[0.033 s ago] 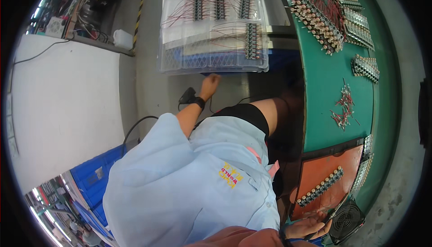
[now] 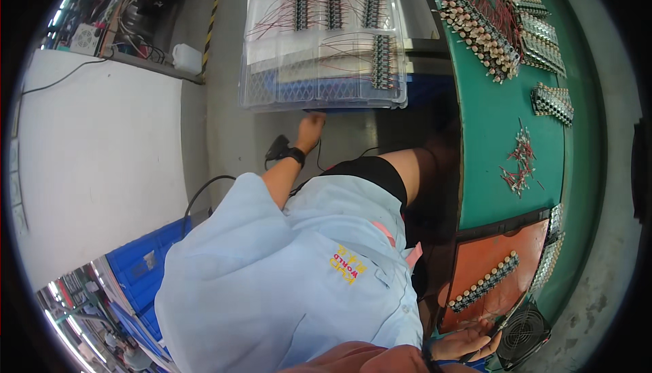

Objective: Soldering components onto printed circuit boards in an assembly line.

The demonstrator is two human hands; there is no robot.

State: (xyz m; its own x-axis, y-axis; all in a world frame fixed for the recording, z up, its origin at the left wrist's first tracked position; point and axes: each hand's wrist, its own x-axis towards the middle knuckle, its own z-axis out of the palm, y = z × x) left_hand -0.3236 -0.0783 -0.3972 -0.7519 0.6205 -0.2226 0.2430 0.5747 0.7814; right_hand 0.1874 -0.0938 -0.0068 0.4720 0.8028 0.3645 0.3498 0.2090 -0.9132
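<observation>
My left hand (image 2: 312, 126), with a black band (image 2: 297, 155) at the wrist, hangs just below the near edge of a clear plastic tray stack (image 2: 326, 95). Its fingers are curled, and what they may hold is hidden. At the lower right, my right hand (image 2: 468, 343) is closed around a thin, dark, pen-like tool (image 2: 497, 325) beside a black fan (image 2: 524, 336). Close by, an orange-brown mat (image 2: 475, 257) bears a strip of small circuit boards with round tan parts (image 2: 483, 282).
Similar strips with red wires (image 2: 479, 37) lie on the green bench (image 2: 489, 122). Loose red-wired pieces (image 2: 521, 162) are heaped nearer me. Board strips (image 2: 334, 8) rest on the tray stack. A white panel (image 2: 102, 169) and blue crate (image 2: 144, 264) stand at left.
My left hand has shifted slightly left below the tray stack. The right hand and its tool look the same.
</observation>
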